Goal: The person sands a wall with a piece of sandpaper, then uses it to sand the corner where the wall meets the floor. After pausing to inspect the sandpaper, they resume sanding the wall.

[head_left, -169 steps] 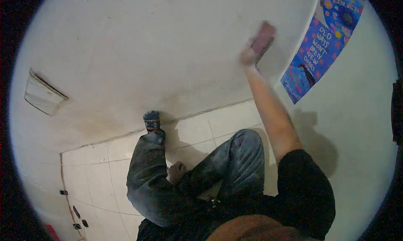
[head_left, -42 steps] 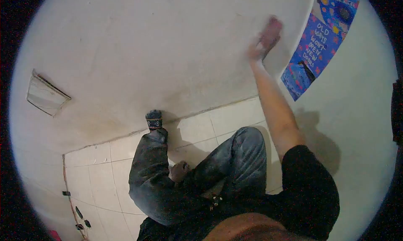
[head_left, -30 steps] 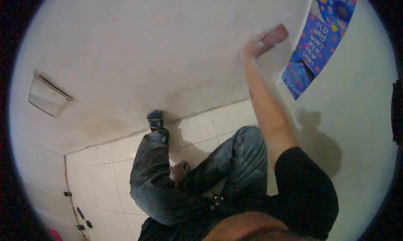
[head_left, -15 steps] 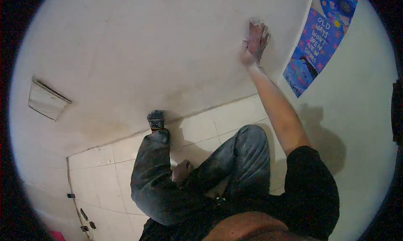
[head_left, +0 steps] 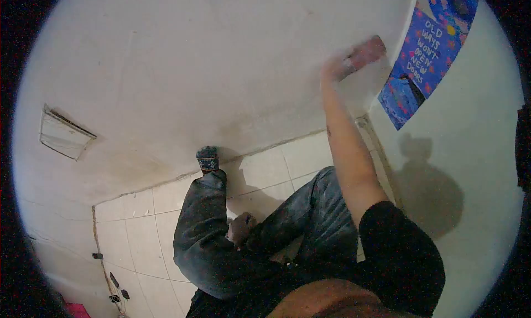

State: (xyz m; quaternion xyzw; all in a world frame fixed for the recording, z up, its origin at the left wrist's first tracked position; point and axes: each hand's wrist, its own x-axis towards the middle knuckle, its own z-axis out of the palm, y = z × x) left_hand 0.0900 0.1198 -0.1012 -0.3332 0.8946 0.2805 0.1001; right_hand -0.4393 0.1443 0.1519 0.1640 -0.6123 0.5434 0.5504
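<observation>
My right hand (head_left: 335, 69), blurred by motion, is up against the white wall (head_left: 232, 58) close to its right-hand corner. It holds a reddish-brown piece of sandpaper (head_left: 369, 50), pressed along the wall surface and angled up to the right. The fingers are smeared and partly hidden around the sheet. My left hand is out of view. A socked foot (head_left: 208, 157) of mine rests against the base of the wall, and my other foot (head_left: 241, 228) is tucked beneath the bent leg.
A blue painted poster (head_left: 423, 58) with lettering hangs on the adjoining wall (head_left: 470, 152). A framed panel (head_left: 65, 132) is on the left part of the white wall. Pale floor tiles (head_left: 135, 240) lie below, with small dark objects (head_left: 114, 279) along the left edge and a pink item (head_left: 76, 309).
My right hand has turned and swept the sandpaper rightward and slightly down, toward the corner. The forearm is now more upright. My legs have stayed in place.
</observation>
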